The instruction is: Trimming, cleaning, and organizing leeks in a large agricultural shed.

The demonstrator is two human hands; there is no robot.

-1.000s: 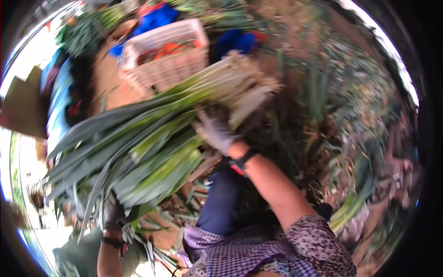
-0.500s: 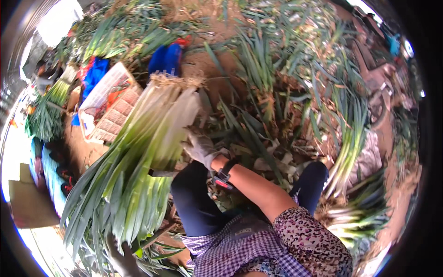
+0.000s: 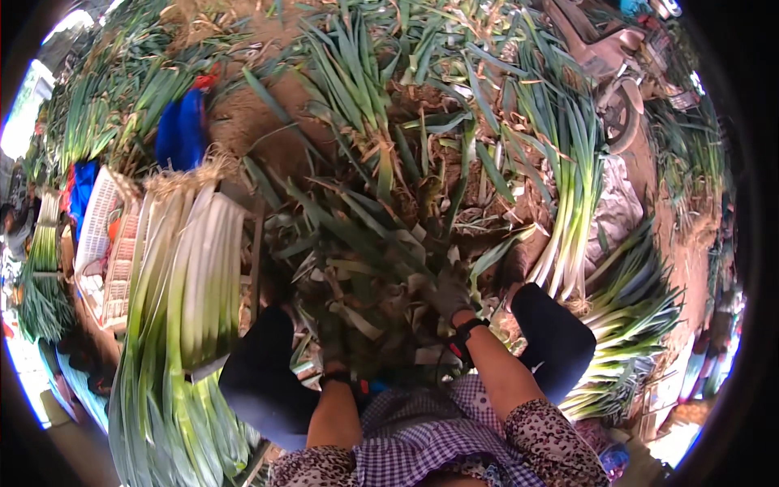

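Observation:
A large bundle of leeks (image 3: pixel 195 284) lies to my left, roots away from me and green leaves hanging toward me. My right hand (image 3: pixel 445 297), gloved, reaches down between my knees into loose leek leaves and trimmings (image 3: pixel 357 235); its fingers are dim and smeared. Close to my lap, my left hand (image 3: pixel 333 357) is low among the same scraps, its fingers lost in shadow. Whether either hand holds anything does not show. Beyond my right knee stretches another row of leeks (image 3: pixel 568 187), its pale ends near that knee.
A pale plastic crate (image 3: pixel 101 243) stands beyond the left bundle, with blue cloth (image 3: pixel 180 130) farther off. More leeks (image 3: pixel 625 325) are heaped right of my right knee. A wheeled vehicle (image 3: pixel 621 114) is at the far right. Leaves litter the earth ahead.
My left hand has left the leaf ends of the left bundle and come between my knees. My right hand has moved right, away from that bundle. The view has turned rightward.

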